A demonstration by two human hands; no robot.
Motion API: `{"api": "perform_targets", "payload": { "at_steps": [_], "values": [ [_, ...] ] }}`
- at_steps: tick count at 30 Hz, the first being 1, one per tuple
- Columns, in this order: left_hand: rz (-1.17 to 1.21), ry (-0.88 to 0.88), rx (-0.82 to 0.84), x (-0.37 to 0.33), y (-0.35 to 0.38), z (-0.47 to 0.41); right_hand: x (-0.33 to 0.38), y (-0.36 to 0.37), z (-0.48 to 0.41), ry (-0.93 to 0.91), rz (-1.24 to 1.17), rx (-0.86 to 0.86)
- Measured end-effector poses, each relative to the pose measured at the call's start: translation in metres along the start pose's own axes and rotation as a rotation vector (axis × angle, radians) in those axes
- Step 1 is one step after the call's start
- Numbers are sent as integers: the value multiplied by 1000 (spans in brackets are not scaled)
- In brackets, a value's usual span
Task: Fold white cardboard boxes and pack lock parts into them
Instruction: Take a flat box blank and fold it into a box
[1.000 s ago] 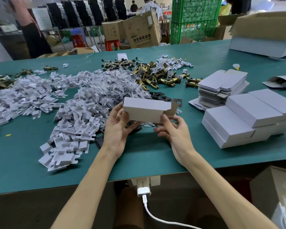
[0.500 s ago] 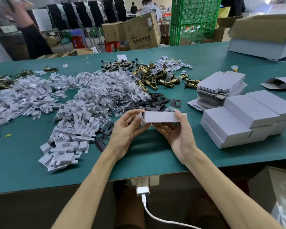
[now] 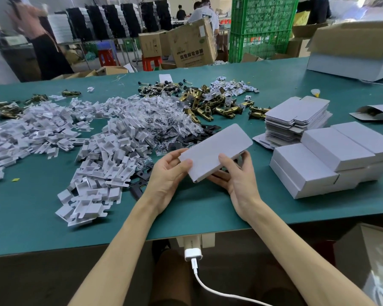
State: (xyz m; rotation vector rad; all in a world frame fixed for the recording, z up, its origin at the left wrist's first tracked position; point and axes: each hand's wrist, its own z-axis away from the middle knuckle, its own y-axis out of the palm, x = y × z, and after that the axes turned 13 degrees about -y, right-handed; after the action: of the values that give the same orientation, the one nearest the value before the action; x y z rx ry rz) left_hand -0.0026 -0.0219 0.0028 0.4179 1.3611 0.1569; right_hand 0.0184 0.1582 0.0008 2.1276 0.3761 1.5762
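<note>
Head view | 1 white box [image 3: 217, 149] | left hand [image 3: 166, 173] and right hand [image 3: 238, 177] both pinch it | 1 flat-blank stack [image 3: 296, 115]

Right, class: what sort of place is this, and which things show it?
Probably a factory packing bench: heaps of brass lock parts and white card inserts cover the green table, and folded white boxes are stacked beside them.

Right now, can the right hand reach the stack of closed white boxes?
Probably yes: the closed boxes sit right of the right hand, only bare green table between. Its fingers grip the white box with the left hand, so it must let go first.
</note>
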Motion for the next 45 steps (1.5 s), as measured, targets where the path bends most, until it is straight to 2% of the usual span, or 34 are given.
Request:
{"api": "perform_targets", "payload": {
  "at_steps": [5, 11, 18, 27, 31, 38, 45],
  "values": [
    [-54, -53, 59, 3, 0, -2, 1, -4, -1, 33, -52, -56],
    [-151, -108, -11, 7, 3, -4, 1, -4, -2, 54, -46, -62],
    [-156, -44, -121, 9, 0, -7, -3, -6, -2, 67, 69, -127],
    [-88, -35, -209, 8, 0, -8, -4, -6, 0, 58, 108, -70],
    [-94, -57, -162, 6, 3, -6, -5, -5, 1, 45, 137, -69],
    [-205, -58, 109, 6, 1, 0, -6, -5, 2, 16, 158, -58],
    [-161, -27, 119, 4, 3, 0, -5, -5, 4, -1, 151, -6]
  ]
}}
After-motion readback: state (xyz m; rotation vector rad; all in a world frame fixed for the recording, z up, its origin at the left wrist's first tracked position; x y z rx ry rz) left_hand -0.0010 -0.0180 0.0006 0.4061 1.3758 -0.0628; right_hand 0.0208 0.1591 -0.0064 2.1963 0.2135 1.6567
